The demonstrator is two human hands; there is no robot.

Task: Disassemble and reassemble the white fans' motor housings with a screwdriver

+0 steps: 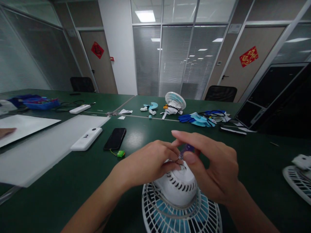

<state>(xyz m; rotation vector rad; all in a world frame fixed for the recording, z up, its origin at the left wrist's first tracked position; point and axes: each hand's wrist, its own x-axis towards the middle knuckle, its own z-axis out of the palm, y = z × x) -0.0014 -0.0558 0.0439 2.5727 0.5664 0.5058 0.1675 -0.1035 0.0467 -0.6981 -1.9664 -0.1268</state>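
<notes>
A small white electric fan [178,189] lies in front of me with its white grille and light blue blades downward and its rounded motor housing facing up. My left hand [153,158] is closed on the top of this housing, its thumb and fingertips gathered by a small opening there. Between the thumb and fingers of my right hand [211,165] is a screwdriver [187,149] with a see-through purple handle. It points down toward my left fingertips, which hide its tip.
A black phone [115,139] with a green charm and a white power strip [86,139] lie to the left. Farther off stand another fan [175,102], loose light blue blades [151,106] and blue gloves [186,118]. A white fan part [297,178] sits at right. Another person's hand [7,132] shows at far left.
</notes>
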